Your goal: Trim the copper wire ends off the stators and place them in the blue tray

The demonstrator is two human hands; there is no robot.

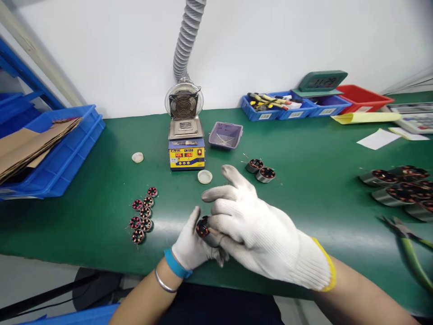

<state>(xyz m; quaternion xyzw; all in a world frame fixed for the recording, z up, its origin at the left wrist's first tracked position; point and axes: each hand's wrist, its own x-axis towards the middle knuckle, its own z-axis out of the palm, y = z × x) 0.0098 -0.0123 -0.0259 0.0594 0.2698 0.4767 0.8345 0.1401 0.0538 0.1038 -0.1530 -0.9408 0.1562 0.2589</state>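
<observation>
My left hand point(192, 248), in a white glove with a blue wristband, holds a dark motor stator point(204, 227) with copper windings low over the near edge of the bench. My right hand point(250, 225), in a white knit glove with a yellow cuff, reaches over it. Some of its fingers close on the stator's side, while two others stick out to the left. The glove hides part of the stator. Just beyond my right hand, two larger stators point(265, 174) with wire ends stand on the green bench. Several small stators point(145, 212) sit in a cluster to the left.
A solder pot point(187, 155) with lit displays stands at the back under a grey hose point(189, 36). Beside it are a purple tray point(225, 135) and a round white lid point(204, 176). Green-handled pliers point(411, 257) and several large stators point(399, 196) lie right; a blue crate point(67, 158) stands left.
</observation>
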